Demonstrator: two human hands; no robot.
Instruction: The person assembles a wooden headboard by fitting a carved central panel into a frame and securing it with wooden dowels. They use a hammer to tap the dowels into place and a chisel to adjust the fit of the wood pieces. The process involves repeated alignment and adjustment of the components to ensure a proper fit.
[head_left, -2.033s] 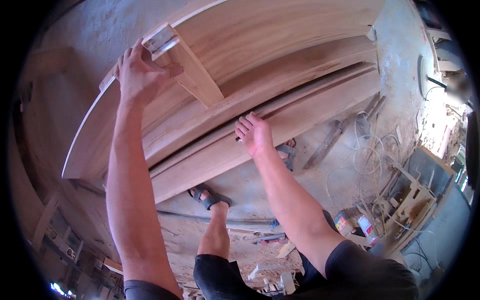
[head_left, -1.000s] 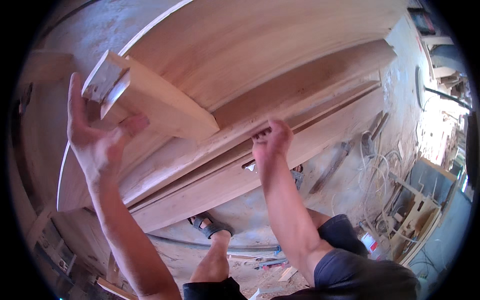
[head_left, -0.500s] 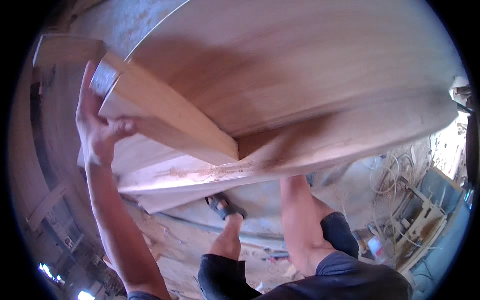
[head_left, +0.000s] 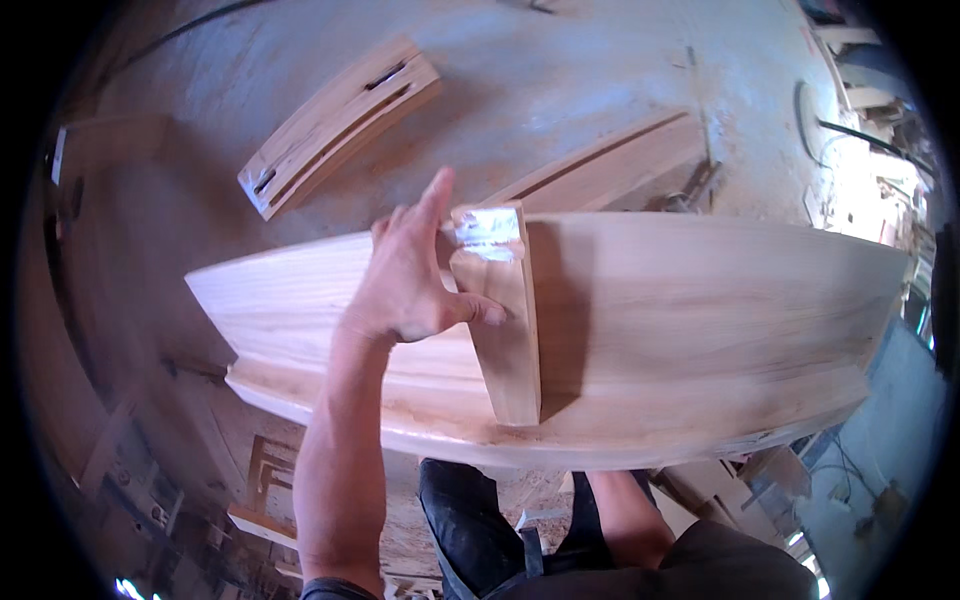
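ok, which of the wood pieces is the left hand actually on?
The short upright block standing on the wide curved panel; left hand grips its side. The slotted pieces lie apart on the floor.

Warm daylight from the right casts a shadow left of the upright block (head_left: 500, 320); fisheye rim bends edges, right blown out.

1. A dusty grey concrete floor (head_left: 560, 90) fills the upper part of the view.
2. A curved slotted wooden piece (head_left: 335, 125) lies on it.
3. Another grooved plank (head_left: 610, 165) lies nearby.
4. Bright daylight falls at the right, over scattered timber offcuts (head_left: 860, 70).
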